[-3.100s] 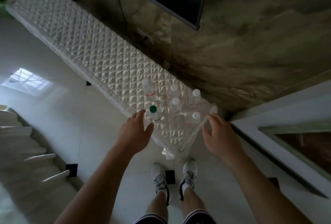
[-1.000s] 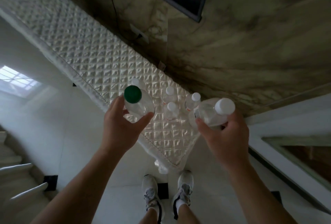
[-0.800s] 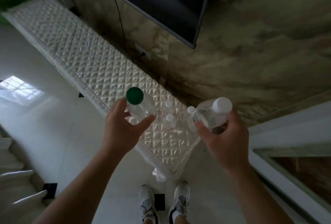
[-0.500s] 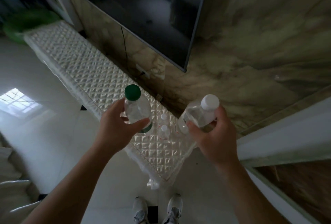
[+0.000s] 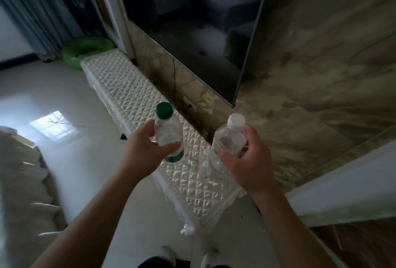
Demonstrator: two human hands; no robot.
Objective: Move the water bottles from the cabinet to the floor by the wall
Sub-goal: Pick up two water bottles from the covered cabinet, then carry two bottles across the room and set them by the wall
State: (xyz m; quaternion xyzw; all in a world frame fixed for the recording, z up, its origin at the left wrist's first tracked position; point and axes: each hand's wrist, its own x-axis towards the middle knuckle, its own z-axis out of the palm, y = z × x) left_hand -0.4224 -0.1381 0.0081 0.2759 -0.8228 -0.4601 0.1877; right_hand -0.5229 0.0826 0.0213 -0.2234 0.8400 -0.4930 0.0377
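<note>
Left grip (image 5: 145, 154) clamps round the green-capped bottle (image 5: 168, 134), right grip (image 5: 250, 167) round the white-capped bottle (image 5: 230, 139), caps up above the cabinet surface (image 5: 137, 98), which we judge moves two per trip.

White sneakers (image 5: 211, 257), dark shorts (image 5: 154, 263)

A marble-patterned wall (image 5: 310, 74) fills the upper right of the frame, with a dark, switched-off television (image 5: 192, 21) mounted on it at top centre. Below it a low cabinet (image 5: 120, 87) under a quilted white cover runs along the wall's foot from centre left to lower centre. The glossy white floor (image 5: 64, 100) at left mirrors a bright window patch (image 5: 54, 127). Blue-grey curtains (image 5: 32, 10) hang at upper left, a green ring (image 5: 85, 51) beside them. Pale, blurred cushions (image 5: 19, 182) sit at the left edge, and brown wood panelling (image 5: 353, 244) at lower right.
</note>
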